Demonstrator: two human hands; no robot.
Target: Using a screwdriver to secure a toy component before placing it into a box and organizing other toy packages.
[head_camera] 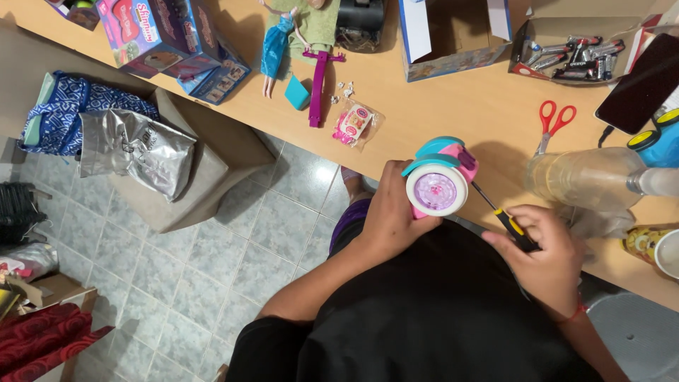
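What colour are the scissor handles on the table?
Red, seen in the head view: scissors.

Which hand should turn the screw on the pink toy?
Probably the right hand: it already holds the black-and-yellow screwdriver, tip at the pink and teal round plastic toy. The left hand is busy steadying the toy.

Warm, fairly bright indoor light falls evenly from above, casting soft shadows beside the cardboard boxes [453, 35] on the far table [438, 106], with mild glare on the silver bag [134, 148] and slight wide-angle stretching at the edges.
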